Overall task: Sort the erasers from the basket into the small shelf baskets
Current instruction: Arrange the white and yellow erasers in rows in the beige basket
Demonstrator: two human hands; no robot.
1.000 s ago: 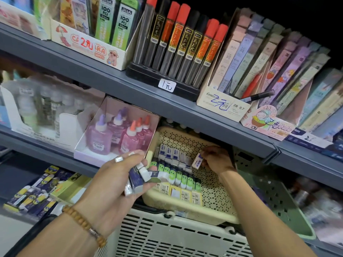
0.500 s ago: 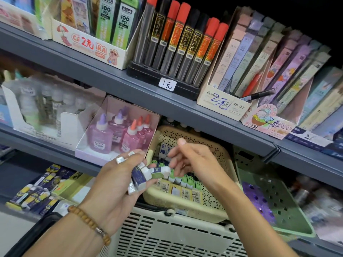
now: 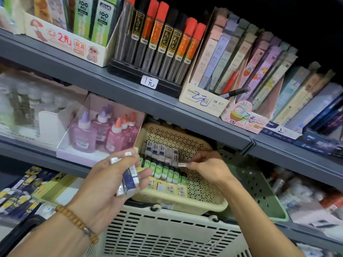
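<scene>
Cream shelf basket (image 3: 178,203) w/ eraser rows: right hand (image 3: 209,169) reaches over it, palm down, pinching one eraser (image 3: 182,165). Left hand (image 3: 111,184), just left of basket, palm up, grips several erasers (image 3: 130,180).

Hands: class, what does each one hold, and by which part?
The left hand grips a bunch of erasers around their middles. The right hand pinches one eraser by its end, over the cream basket.

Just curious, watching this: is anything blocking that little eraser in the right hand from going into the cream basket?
Nothing visible does. The right hand pinches the eraser right over the cream basket, beside the blue-sleeved row. The shelf edge overhangs the basket's back, but the eraser is already below it.
</scene>
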